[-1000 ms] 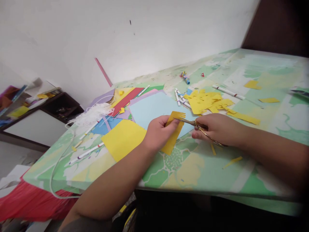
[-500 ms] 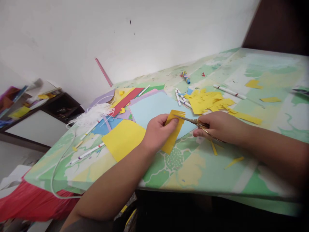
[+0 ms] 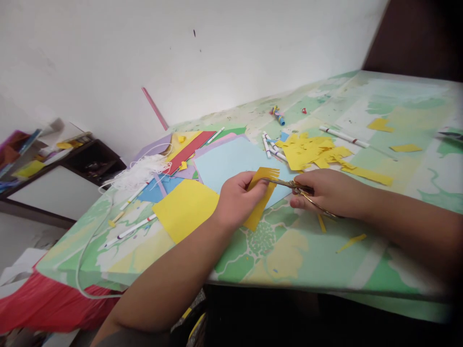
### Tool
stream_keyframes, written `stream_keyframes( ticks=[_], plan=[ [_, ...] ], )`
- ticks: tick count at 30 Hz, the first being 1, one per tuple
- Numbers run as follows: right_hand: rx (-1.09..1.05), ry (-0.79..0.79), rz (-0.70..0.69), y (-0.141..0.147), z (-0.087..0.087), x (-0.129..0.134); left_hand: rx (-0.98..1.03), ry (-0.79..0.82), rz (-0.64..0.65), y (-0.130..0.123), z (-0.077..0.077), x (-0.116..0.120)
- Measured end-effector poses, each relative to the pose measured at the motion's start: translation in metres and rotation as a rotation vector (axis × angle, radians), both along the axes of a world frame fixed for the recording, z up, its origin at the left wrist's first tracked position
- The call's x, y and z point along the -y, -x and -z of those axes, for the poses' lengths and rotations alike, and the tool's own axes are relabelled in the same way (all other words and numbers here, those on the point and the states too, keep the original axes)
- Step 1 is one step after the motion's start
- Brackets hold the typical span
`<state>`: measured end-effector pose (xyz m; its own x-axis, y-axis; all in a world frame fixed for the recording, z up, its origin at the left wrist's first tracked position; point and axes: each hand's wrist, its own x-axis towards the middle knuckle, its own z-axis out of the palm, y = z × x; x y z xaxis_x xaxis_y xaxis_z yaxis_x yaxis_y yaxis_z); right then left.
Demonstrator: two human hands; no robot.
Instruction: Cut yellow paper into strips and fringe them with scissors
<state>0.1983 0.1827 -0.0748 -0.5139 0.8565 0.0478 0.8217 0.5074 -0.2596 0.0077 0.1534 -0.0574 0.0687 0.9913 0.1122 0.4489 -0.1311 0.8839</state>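
Note:
My left hand pinches a folded-looking strip of yellow paper, its thumb on top. Narrow fringe cuts run along the strip's upper right edge. In my right hand are gold-handled scissors, their blades closed or nearly so across the paper's edge near my left thumb. Under and behind the strip lies a light blue sheet. A yellow sheet rests on the table left of my left hand. Beyond my right hand is a heap of fringed yellow paper.
A patterned green tablecloth covers the table. White markers lie scattered about. Tangled white string sits at the left among coloured sheets, including a red one. Beyond the left edge stand a shelf and a red bag.
The scissor blades have moved slightly down along the paper's edge and come closer together. The fringe at the strip's top spreads a little more. My left hand still holds the strip in nearly the same place.

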Motion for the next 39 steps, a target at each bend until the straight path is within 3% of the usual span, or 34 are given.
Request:
stream_keyframes(
  ticks=[7, 15, 22, 26, 29, 39],
  plan=[
    [0.004, 0.02, 0.022, 0.001, -0.003, 0.0, -0.014, -0.019, -0.041, 0.0, 0.0, 0.001],
    [0.059, -0.047, 0.058, -0.006, -0.015, 0.0, 0.051, 0.045, 0.006, -0.002, -0.009, 0.003],
    [0.044, -0.145, 0.167, -0.028, -0.034, 0.04, 0.183, 0.109, 0.203, -0.017, -0.024, 0.015],
    [0.036, -0.133, 0.221, -0.041, -0.038, 0.08, 0.174, 0.178, 0.363, -0.031, -0.031, 0.036],
    [0.013, -0.093, 0.241, -0.046, -0.034, 0.111, 0.176, 0.235, 0.423, -0.037, -0.026, 0.061],
    [0.054, -0.02, 0.144, -0.031, -0.01, 0.186, 0.181, 0.185, 0.31, -0.02, 0.01, 0.153]
  ],
)
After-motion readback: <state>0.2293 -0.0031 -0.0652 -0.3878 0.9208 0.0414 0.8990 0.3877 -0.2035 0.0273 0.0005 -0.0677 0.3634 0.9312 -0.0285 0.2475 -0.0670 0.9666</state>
